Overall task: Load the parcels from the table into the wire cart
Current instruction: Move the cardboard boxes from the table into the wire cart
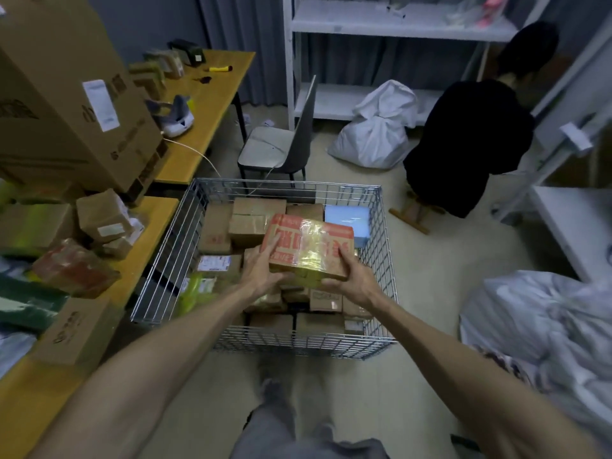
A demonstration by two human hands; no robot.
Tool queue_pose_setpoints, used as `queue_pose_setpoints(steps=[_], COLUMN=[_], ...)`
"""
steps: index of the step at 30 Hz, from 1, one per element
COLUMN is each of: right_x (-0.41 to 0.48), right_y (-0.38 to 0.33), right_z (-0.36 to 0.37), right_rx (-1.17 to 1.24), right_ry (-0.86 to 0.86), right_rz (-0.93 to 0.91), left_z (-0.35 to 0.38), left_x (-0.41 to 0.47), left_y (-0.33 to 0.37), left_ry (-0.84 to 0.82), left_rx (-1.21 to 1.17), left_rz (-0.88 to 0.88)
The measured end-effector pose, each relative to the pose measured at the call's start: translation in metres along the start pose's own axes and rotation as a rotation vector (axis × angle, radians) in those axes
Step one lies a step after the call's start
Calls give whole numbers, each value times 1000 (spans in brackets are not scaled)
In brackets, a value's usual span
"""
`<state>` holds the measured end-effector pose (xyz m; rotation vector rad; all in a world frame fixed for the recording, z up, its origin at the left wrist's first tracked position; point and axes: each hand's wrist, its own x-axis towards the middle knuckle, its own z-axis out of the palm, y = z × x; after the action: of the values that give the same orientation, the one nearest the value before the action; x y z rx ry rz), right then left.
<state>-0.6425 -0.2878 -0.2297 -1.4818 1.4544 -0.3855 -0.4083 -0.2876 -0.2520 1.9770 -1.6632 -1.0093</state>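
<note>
A cardboard parcel with red print and shiny tape point(309, 248) is held over the wire cart point(165, 260). My left hand point(261, 268) grips its left end and my right hand point(352, 276) grips its near right corner. The cart holds several brown parcels point(256, 217) and a pale blue box point(346, 218). More parcels point(102, 220) lie on the yellow table point(132, 270) to the left, among them a red wrapped one point(74, 268) and a flat brown box point(74, 332).
A big cardboard box point(66, 94) stands on the table at the back left. A grey chair point(281, 147) sits behind the cart. A person in black point(470, 137) crouches by white shelves point(397, 24). White sacks lie on the floor point(377, 134) and at my right point(546, 329).
</note>
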Motion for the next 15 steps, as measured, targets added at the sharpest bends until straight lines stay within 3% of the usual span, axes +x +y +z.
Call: queue_pose_setpoints(steps=[7, 11, 15], right_x=[73, 86, 105], right_y=[40, 19, 37], right_z=[16, 25, 37], right_rx=[81, 105, 191], right_ry=[37, 87, 31], right_rz=[66, 180, 247], left_z=[7, 12, 24], left_x=[52, 84, 103], left_y=[-24, -50, -73], left_ry=[-112, -194, -299], left_rx=[22, 26, 2], left_rz=[5, -29, -67])
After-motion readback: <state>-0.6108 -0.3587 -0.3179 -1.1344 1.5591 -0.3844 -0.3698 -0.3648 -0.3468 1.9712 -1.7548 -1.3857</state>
